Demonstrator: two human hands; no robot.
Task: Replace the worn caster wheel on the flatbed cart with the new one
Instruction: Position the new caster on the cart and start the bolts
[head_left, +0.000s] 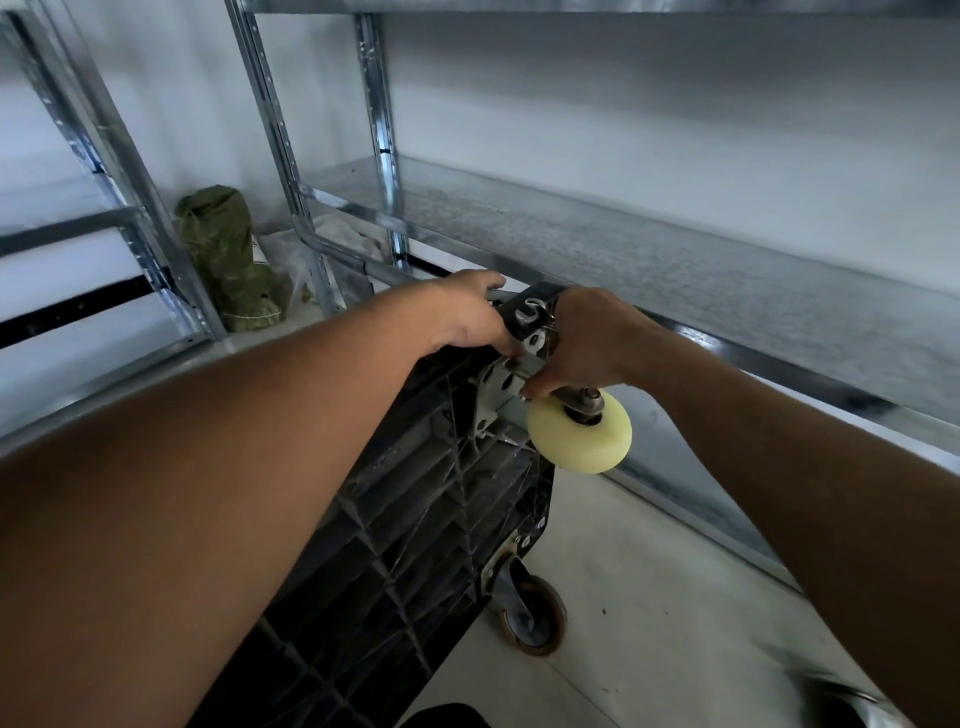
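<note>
Steadying the job with both hands at the top corner of the cart (415, 519), which stands on its side with its ribbed underside facing the camera, leaning by a metal shelf (623, 249).

- Left hand (467, 312): fingers hooked over the cart's top edge, thumb down beside the plate (496, 384). It is gripping the cart.
- Right hand (592, 343): fingers closed round the fork (565, 397) just above the wheel (579, 434), fingertips at the plate.
- The wheel is pale yellow and clean. It sits at the upper corner, against the plate and off the floor (649, 597).
- A lower caster (532, 618), rusty at the rim, touches the floor.

Risks, as I judge them:
- I cannot tell whether any bolts are in. If the right hand lets go before they bite, the wheel and fork may drop to the floor.
- The cart rests on one edge and one caster. A hard push or twist at the top could roll or tip it, and only the left hand checks that.
- The thumb and fingertips are close to the plate's edge, so a slip could pinch them.
- Small hardware dropped here could fall through the ribs or under the shelf.

Containers:
- Green bag (223, 254) at back left, top bunched shut, contents hidden.
- Clear plastic bag (317, 244) just beside it, contents too blurred to name.
</note>
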